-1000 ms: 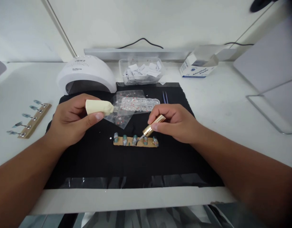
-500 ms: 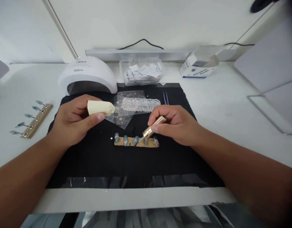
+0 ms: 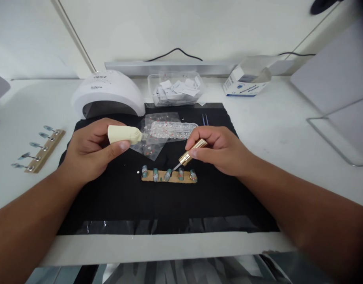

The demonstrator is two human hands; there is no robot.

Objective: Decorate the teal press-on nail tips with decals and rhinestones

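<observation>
Left hand [image 3: 91,152]: closed around a small cream plastic bottle [image 3: 123,134], its neck pointing right, held above the black cloth mat [image 3: 116,201].
Right hand [image 3: 219,148]: pinching a gold-capped thin brush [image 3: 191,152], tip down at the middle nail, seemingly touching it.
Nail strip: a tan wooden strip of five teal painted nail tips [image 3: 168,175] lies on the mat, between both hands.
Behind: a clear gem tray [image 3: 172,129] and a white domed nail lamp [image 3: 107,92] on the white desk [image 3: 276,126].
Far left: a second wooden strip with clear nail tips [image 3: 39,148].
</observation>
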